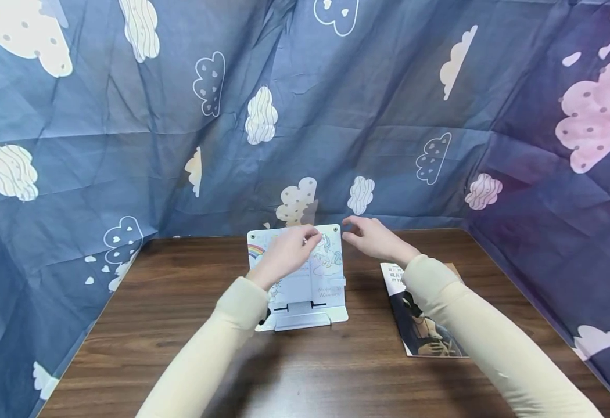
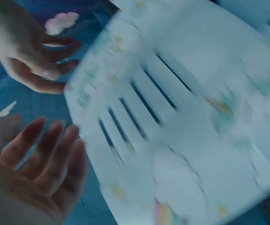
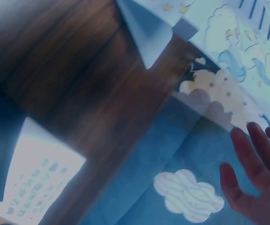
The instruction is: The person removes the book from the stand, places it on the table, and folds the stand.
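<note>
A white book stand (image 1: 297, 284) with unicorn, rainbow and cloud prints stands tilted back on the wooden table. My left hand (image 1: 290, 251) hovers at its upper part and overlaps the panel in the head view; its fingers are loosely bent with nothing held. Beyond the stand's upper right corner, my right hand (image 1: 372, 237) is raised, thumb and fingers apart and holding nothing. In the left wrist view, slots run through the stand's panel (image 2: 181, 140) beside the left hand's relaxed fingers (image 2: 55, 159). The right hand's fingertips (image 3: 250, 154) are near the panel's corner in the right wrist view.
A book (image 1: 425, 331) with a dark picture cover lies on the table right of the stand, partly under the right sleeve (image 1: 462, 307). Behind the wooden table (image 1: 179, 325) hangs a blue cloth (image 1: 305, 104) with cloud prints, which also runs along both sides.
</note>
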Available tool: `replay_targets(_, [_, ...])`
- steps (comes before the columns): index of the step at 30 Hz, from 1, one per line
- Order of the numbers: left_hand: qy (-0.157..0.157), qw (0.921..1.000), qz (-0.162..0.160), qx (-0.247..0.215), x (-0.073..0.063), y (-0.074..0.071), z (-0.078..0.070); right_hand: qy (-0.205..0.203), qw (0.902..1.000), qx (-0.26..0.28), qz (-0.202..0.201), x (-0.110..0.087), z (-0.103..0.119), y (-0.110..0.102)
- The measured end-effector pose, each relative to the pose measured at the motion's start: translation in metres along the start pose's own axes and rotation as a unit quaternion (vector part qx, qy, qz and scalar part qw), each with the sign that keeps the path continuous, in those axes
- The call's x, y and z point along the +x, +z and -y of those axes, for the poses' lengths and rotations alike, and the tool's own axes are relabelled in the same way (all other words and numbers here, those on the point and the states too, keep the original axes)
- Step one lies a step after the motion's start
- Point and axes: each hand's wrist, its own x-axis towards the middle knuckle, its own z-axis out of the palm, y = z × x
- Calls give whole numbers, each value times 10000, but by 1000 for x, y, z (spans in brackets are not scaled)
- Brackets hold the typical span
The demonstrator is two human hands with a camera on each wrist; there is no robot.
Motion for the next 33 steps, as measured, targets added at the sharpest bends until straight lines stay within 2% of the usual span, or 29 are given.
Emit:
replay_targets(3, [1,9980,-580,239,-6,-8,15,69,9996,-13,-267,5,9,1])
replay_targets(7, [-137,9894,-1273,679,-14,-16,37,111,9983,-76,-568,10,17,2])
replay_targets(11, [-429,9821,-1623,850,-20,-20,57,282,9970,-75,-716,15,19,4])
replay_targets(17, [-780,9782,-1778,738,-28,-25,75,412,9966,66,-716,19,17,5])
replay_targets(22, [-906,9769,-1814,672,-32,-29,85,452,9965,126,-690,20,13,8])
replay_targets(27, [-1095,9781,-1708,458,-34,-32,95,393,9968,165,-674,20,8,13])
replay_targets(33, [-1370,9778,-1586,-10,-36,-33,105,334,9965,106,-764,22,7,19])
